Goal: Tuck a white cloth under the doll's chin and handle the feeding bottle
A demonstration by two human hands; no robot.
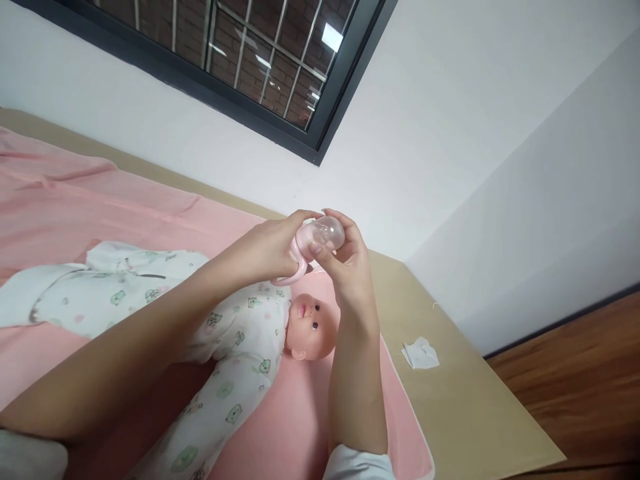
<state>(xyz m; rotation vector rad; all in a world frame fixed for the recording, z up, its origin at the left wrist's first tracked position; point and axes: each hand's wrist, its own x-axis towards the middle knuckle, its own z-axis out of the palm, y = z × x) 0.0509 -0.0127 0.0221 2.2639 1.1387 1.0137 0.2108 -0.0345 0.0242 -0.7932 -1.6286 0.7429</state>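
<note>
Between my hands is a pink baby bottle [301, 248] with a side handle, tilted so its clear domed cap [331, 231] points up and to the right. My left hand [274, 247] is wrapped round the bottle's body and handle. My right hand [350, 257] has its thumb and fingers closed about the clear cap. Just below them lies a baby doll [315, 327] on its back, head to the right, in a white suit [235, 360] printed with green animals. My left forearm crosses over the doll's body. Much of the bottle is hidden by my fingers.
A pink blanket [295, 420] spreads under the doll on a tan tabletop [440, 413]. A folded white tissue [421, 353] lies to the right. Behind are a white wall [425, 120] and a dark-framed, barred window [320, 133]. Brown wood [575, 360] shows at far right.
</note>
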